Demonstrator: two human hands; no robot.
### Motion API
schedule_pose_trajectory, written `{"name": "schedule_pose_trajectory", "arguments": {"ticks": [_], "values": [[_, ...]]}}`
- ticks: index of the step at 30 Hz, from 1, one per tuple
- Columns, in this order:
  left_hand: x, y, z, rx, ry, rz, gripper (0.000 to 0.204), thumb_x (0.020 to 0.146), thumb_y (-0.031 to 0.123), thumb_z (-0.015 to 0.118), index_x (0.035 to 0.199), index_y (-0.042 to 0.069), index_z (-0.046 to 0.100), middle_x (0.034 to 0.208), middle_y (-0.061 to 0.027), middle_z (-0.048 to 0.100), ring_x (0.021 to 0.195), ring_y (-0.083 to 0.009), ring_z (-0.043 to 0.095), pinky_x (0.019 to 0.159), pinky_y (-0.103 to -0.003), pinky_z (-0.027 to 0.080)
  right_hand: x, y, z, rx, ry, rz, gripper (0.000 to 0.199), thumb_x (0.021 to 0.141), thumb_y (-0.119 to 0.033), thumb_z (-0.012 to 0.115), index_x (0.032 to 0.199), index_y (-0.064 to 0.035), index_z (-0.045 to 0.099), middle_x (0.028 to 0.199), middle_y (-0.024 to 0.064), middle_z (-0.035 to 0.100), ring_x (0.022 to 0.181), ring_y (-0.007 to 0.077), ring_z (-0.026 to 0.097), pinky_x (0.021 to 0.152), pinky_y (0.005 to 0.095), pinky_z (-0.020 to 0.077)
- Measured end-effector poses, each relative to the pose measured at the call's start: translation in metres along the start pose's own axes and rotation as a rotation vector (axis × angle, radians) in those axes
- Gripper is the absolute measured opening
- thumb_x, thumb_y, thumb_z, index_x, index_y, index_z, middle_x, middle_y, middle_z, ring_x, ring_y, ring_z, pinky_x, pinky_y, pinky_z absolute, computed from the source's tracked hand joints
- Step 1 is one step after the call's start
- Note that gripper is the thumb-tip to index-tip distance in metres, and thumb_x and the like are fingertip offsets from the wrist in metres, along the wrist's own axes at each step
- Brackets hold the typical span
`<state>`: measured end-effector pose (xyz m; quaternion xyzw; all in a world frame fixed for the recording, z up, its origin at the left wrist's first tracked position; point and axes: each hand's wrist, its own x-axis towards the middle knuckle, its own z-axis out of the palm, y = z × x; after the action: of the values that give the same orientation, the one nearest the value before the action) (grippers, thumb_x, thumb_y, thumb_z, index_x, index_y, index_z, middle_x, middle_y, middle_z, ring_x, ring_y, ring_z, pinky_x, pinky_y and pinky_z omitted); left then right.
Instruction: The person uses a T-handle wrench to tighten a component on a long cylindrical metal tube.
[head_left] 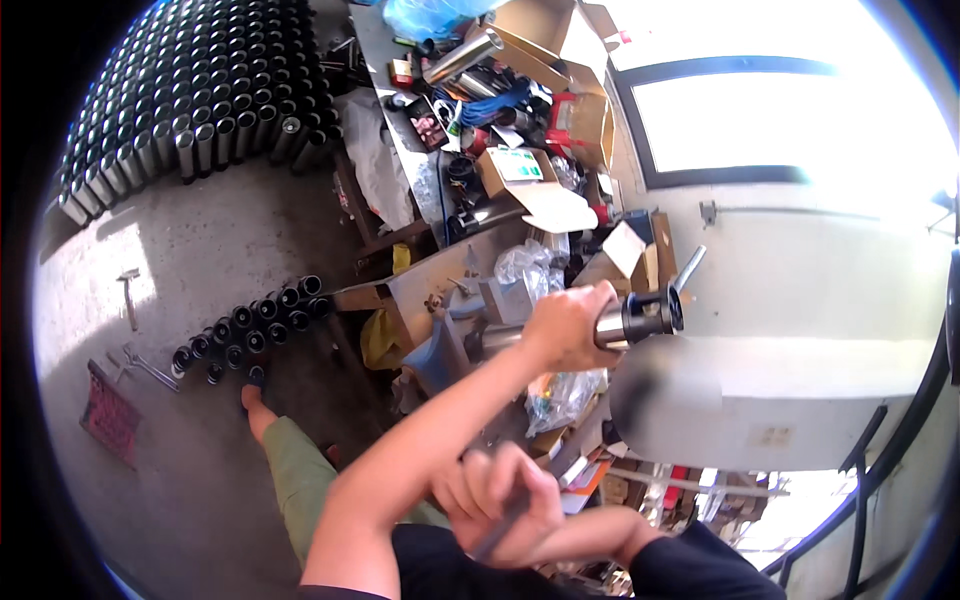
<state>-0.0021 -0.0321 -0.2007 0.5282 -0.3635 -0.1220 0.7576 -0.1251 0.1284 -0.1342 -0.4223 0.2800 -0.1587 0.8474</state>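
Observation:
My left hand (pixel 568 328) is closed around a shiny metal tube (pixel 612 326) with a black slotted end piece (pixel 655 312) pointing right. The tube lies sideways above the workbench, and its left part shows beyond my wrist. Lower down and closer to my body, my right hand (pixel 500 500) has its fingers curled round a thin, dark, bar-shaped thing (pixel 500 525). Motion blur hides what kind of thing that is. Beside the tube sit a grey metal block (pixel 505 300) and clear plastic bags (pixel 565 400).
A cluttered bench with open cardboard boxes (pixel 515 170) and a loose metal tube (pixel 465 57) extends away. On the floor at left stand many upright tubes (pixel 200 100), a smaller group of black-rimmed tubes (pixel 255 325), a hammer (pixel 129 295) and a red crate (pixel 108 415). A blurred round grey object (pixel 645 395) is at right.

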Motion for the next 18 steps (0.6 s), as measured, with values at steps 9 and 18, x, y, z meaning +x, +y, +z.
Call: {"name": "schedule_pose_trajectory", "arguments": {"ticks": [9,18], "values": [[-0.14,0.144,-0.122,-0.956,-0.268,-1.113,0.055,0.105,0.048,0.046,0.138,0.004,0.048,0.112,-0.0198,0.063,0.084,-0.0267,0.067,0.071,-0.041,0.058,0.085,-0.092,-0.123,-0.292,0.354,-0.5,0.033,0.109,-0.039,0.041,0.112,-0.0112,0.058,0.081,-0.0033,0.055,0.069,0.0056,0.048,0.06,0.0251,0.0399],[-0.035,0.2,0.043,1.588,-0.231,-0.343,0.017,0.092,0.011,0.056,0.106,0.002,0.056,0.078,-0.0269,0.067,0.075,-0.0464,0.068,0.072,-0.055,0.053,0.328,-0.36,-0.227,-2.235,-0.017,-0.752,0.015,0.079,-0.027,0.073,0.09,-0.0181,0.079,0.091,0.0107,0.075,0.094,0.0311,0.072,0.083,0.0439,0.0564]]}}
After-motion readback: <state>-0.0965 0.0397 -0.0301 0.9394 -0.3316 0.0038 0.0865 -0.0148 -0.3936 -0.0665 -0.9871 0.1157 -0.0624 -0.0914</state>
